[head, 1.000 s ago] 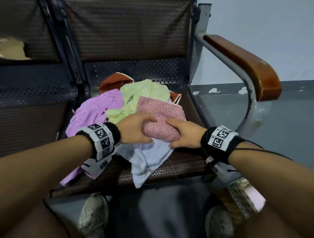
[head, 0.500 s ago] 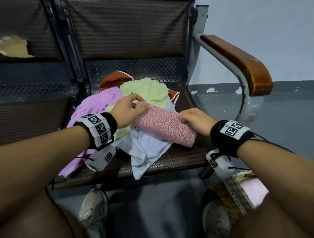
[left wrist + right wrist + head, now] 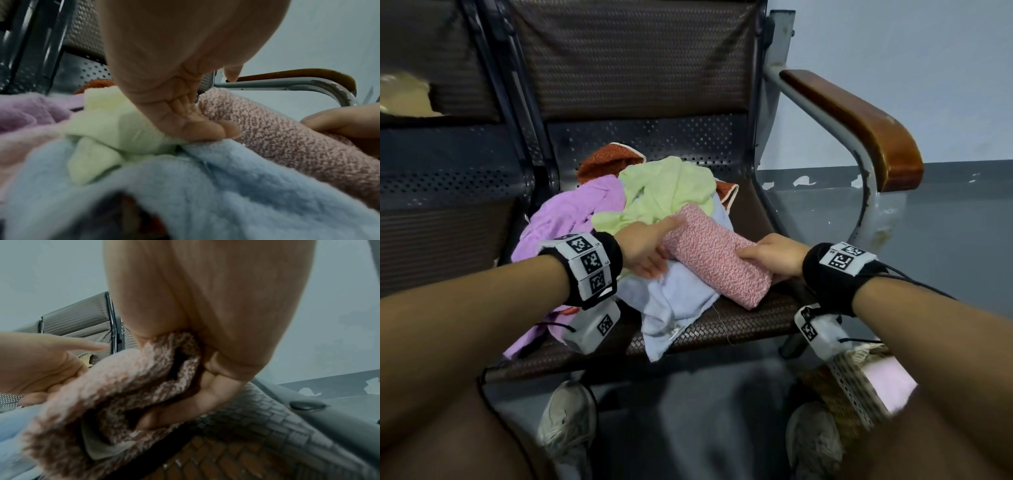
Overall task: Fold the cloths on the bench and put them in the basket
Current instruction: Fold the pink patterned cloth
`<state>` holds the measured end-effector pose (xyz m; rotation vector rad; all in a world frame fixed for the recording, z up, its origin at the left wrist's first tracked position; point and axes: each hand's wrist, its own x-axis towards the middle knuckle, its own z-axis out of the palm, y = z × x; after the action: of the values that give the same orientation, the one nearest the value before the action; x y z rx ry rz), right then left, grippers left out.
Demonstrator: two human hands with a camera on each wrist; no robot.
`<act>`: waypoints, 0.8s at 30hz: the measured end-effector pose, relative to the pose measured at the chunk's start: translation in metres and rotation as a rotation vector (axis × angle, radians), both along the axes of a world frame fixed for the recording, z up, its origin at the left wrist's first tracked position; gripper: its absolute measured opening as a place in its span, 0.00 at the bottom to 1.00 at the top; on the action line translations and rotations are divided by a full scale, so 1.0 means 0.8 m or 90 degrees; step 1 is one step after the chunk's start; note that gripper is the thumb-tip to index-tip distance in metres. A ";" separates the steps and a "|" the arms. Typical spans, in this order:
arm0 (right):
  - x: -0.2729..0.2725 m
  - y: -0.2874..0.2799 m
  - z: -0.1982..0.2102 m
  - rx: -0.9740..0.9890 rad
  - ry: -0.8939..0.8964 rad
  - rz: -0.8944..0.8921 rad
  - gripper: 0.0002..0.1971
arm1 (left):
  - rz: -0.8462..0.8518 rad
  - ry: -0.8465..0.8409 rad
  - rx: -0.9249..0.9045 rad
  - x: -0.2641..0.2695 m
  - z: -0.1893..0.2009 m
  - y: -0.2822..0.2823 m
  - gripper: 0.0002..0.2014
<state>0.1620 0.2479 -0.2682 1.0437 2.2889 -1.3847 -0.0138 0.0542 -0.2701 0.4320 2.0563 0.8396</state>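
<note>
A folded pink speckled cloth (image 3: pixel 712 263) lies slanted on top of the cloth pile on the bench seat (image 3: pixel 743 325). My right hand (image 3: pixel 770 257) grips its right side; in the right wrist view the fingers (image 3: pixel 164 415) curl under the pink cloth (image 3: pixel 123 386). My left hand (image 3: pixel 650 246) is at the cloth's left end, fingers (image 3: pixel 195 123) straight against the pink cloth (image 3: pixel 277 133), thumb stretched above it. Beneath lie a blue cloth (image 3: pixel 674 301), a green cloth (image 3: pixel 664 192), a purple cloth (image 3: pixel 571 212) and an orange cloth (image 3: pixel 609 159). The woven basket (image 3: pixel 849 387) stands on the floor, lower right.
A wooden armrest (image 3: pixel 859 123) on a metal frame bounds the seat on the right. A folded pink cloth (image 3: pixel 890 383) shows inside the basket. Both of the person's shoes (image 3: pixel 568 418) rest on the grey floor under the seat's front edge. Another seat adjoins on the left.
The pink cloth went from a flat rectangle under both palms to a narrower folded bundle shifted right. My right hand moved to its right side and took hold; my left slid to its left end.
</note>
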 end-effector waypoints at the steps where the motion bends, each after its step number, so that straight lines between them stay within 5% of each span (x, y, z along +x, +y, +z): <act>1: 0.001 -0.002 0.000 0.000 0.001 0.008 0.20 | 0.011 -0.028 0.030 0.006 -0.001 0.007 0.46; 6: 0.009 -0.012 0.005 0.016 -0.012 0.068 0.17 | 0.154 -0.018 0.181 0.033 -0.001 0.041 0.31; 9: 0.019 -0.006 0.020 0.112 -0.008 0.099 0.25 | 0.161 0.046 0.286 0.049 0.014 0.057 0.17; 12: 0.035 0.000 0.050 0.059 0.184 0.036 0.39 | 0.098 0.054 0.386 0.071 0.045 0.068 0.07; 14: 0.051 -0.001 0.068 -0.073 0.310 -0.014 0.40 | 0.037 0.027 0.425 0.087 0.063 0.075 0.09; 17: 0.083 -0.002 0.086 -0.182 0.371 -0.063 0.25 | -0.009 -0.059 0.463 0.115 0.079 0.092 0.15; 21: 0.150 0.027 0.106 -0.191 0.373 -0.175 0.15 | -0.054 -0.164 0.494 0.172 0.082 0.137 0.22; 24: 0.220 0.065 0.109 -0.160 0.362 -0.274 0.16 | -0.192 -0.208 0.427 0.227 0.068 0.172 0.20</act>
<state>0.3381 0.2998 -0.1806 1.2236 2.2187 -2.3312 0.1679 0.1914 -0.2157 0.8781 1.3315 1.3035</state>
